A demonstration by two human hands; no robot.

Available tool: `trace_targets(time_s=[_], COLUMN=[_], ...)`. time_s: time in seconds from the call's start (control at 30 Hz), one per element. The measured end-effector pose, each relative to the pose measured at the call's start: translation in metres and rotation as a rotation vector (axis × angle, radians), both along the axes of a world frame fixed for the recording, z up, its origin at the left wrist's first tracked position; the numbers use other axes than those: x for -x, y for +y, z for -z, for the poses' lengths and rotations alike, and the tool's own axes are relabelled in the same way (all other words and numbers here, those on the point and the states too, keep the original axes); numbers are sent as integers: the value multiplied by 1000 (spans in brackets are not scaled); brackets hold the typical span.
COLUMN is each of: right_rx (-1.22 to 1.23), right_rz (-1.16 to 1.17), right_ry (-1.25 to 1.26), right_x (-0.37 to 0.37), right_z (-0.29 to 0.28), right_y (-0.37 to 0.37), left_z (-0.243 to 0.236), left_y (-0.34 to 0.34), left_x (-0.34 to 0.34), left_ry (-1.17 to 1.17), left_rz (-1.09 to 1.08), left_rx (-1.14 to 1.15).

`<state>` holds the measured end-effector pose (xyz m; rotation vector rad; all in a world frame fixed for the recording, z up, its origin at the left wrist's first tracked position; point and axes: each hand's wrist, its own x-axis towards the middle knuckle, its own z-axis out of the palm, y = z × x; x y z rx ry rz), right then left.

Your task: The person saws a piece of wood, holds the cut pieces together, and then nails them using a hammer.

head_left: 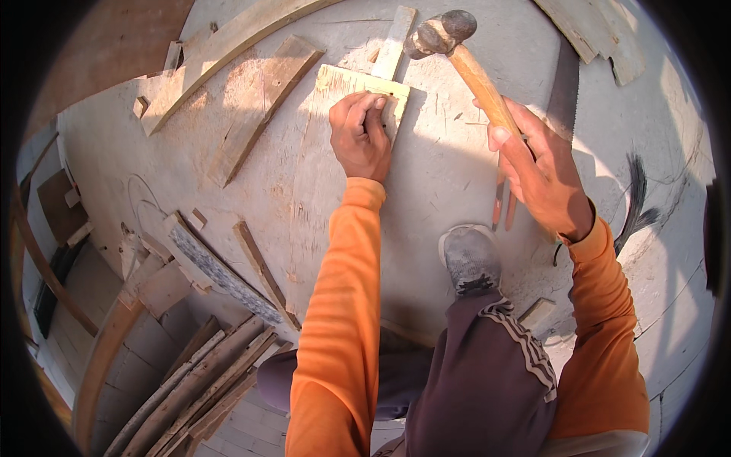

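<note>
My right hand (542, 164) is wrapped round the wooden handle of a hammer (481, 85), its dark, rounded head raised to the upper left. My left hand (361, 139) rests on a pale wooden piece (340, 79), its fingers pinched together near one edge. What the fingertips hold, if anything, is too small to make out. A narrow wooden strip (396, 44) extends away from the pale piece, between it and the hammer head. Below my right hand lies a tool with reddish handles (499, 204), partly hidden by that hand.
A handsaw blade (565, 85) lies right of the hammer. Black wire strands (636, 199) lie farther right. Boards (266, 107) and a curved timber (221, 57) lie at the upper left. Wooden strips (202, 373) are stacked lower left. My shoe (470, 255) stands on the worn sheet.
</note>
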<state>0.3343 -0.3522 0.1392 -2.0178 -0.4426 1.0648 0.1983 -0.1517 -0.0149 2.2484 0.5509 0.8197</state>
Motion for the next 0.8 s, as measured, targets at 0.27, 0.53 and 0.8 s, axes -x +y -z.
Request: trace_targets(time_s=[0.27, 0.53, 0.8], right_rx=[-135, -324, -214], right_rz=[-106, -242, -285], right_ry=[-263, -556, -517], right_x=[12, 17, 17], right_z=[7, 33, 28], right_y=[1, 12, 16], left_z=[-1, 2, 4], left_y=[-2, -3, -5], left_x=[-2, -4, -5], left_ry=[13, -18, -46], left_rz=[-39, -68, -71], left_rx=[-33, 12, 67])
